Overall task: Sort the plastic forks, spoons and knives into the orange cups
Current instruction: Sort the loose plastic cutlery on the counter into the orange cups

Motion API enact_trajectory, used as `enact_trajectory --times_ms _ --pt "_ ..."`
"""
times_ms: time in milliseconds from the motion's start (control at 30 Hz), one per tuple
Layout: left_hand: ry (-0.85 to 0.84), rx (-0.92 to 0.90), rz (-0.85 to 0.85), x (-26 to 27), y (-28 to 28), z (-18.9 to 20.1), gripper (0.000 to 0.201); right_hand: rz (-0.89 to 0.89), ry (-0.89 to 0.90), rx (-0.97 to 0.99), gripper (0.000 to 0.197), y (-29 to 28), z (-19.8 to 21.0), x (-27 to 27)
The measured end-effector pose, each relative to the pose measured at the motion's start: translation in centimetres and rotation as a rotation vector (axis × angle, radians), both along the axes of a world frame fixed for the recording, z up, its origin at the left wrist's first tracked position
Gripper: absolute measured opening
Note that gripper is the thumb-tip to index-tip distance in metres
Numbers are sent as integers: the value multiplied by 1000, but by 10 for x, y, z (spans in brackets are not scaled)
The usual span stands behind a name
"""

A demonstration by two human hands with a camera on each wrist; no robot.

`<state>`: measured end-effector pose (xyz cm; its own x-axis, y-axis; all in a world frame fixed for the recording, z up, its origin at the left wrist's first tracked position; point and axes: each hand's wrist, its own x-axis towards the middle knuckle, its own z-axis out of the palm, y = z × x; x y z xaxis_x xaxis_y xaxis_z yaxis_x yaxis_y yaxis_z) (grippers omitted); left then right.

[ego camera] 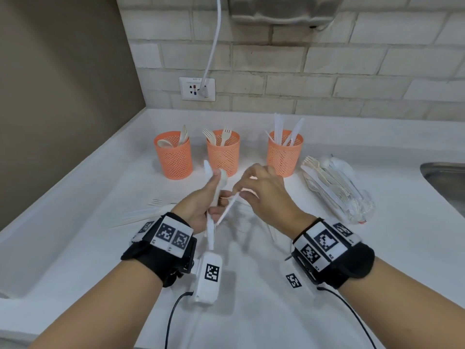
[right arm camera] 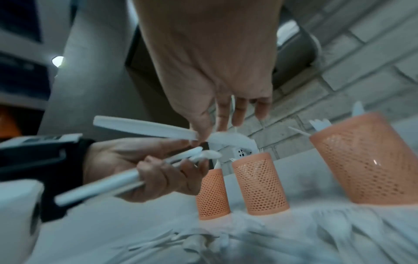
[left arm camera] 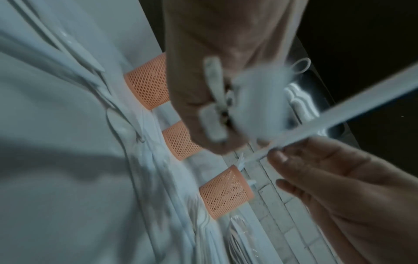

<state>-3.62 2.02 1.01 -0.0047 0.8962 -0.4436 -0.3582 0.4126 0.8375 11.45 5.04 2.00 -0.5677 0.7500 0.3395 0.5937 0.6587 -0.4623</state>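
Mid-sort over the white desk (ego camera: 251,285), both hands busy with white plastic cutlery.

Left hand (ego camera: 198,207) curled round a bunch of white plastic cutlery (ego camera: 214,187), long axis near upright, handle ends down toward the wrist, a spoon bowl at the top. Right hand (ego camera: 264,192) pinching a single white plastic utensil (ego camera: 227,207) by thumb and forefinger, other fingers loosely spread; slanted, lower end toward the left wrist. Three orange mesh cups along the desk's back edge: left cup (ego camera: 173,157) with spoons, middle cup (ego camera: 222,152) with forks, right cup (ego camera: 284,153) with knives, all standing bowl, tine or blade up. Clear plastic bag of unsorted cutlery (ego camera: 337,190) near the right cup, before the steel sink (ego camera: 445,182). Loose white fork and knives (ego camera: 148,210) toward the desk's left edge, behind the left wrist. White wall socket (ego camera: 197,88) with a plugged cable on the brick wall.
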Motion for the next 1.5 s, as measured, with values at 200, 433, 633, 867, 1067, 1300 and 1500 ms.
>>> enact_trajectory --times_ms 200,433,633,867,1067,1300,1500 --pt "-152 48 -102 5 -1 -2 44 147 257 -105 21 -20 -6 -17" --pt "16 34 29 -9 4 -9 20 -327 -163 -285 24 -3 -8 42" --pt "28 49 -5 -2 9 -6 21 -433 -504 -651 20 -2 -25 62" --pt "46 34 -34 1 6 -6 18 -646 -589 -492 67 24 -22 43" --pt "34 3 0 -4 0 -8 20 -601 -754 -460 81 30 -21 18" --pt "34 -5 45 -12 -4 -9 16 -417 -595 -571 29 34 -23 22" --pt "23 -17 43 -5 -4 -14 19 -474 -703 -453 30 28 -36 11"
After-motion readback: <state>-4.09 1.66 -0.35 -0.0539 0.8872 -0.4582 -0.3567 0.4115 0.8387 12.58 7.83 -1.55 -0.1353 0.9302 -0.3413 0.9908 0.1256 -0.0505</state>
